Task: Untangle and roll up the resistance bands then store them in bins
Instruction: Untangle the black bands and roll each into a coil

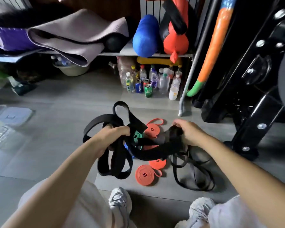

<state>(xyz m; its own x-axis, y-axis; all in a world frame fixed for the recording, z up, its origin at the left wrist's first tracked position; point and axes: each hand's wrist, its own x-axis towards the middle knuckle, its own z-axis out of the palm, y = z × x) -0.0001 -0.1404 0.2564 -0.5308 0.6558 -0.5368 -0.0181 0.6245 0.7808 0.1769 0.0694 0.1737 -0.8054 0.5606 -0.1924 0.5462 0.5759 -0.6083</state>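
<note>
My left hand (pixel 113 137) grips a bunch of wide black resistance bands (pixel 115 163) whose loops hang down and stick up above the floor. My right hand (pixel 187 130) holds a partly rolled black band (pixel 174 134); a wide black strap sags between the two hands. On the floor below lie orange bands rolled into coils (pixel 145 176), another orange coil (pixel 152 130), a green band (pixel 136 137) and a bit of blue band (pixel 127 148). Thin black bands (pixel 194 176) lie in loose tangled loops at the right.
A clear plastic bin with lid (pixel 8 119) sits on the floor at left. Several bottles and cans (pixel 148 81) stand under a shelf (pixel 138 54) holding a mat and a blue roller. A black machine frame (pixel 253 104) stands at right. My shoes (pixel 120 203) are below.
</note>
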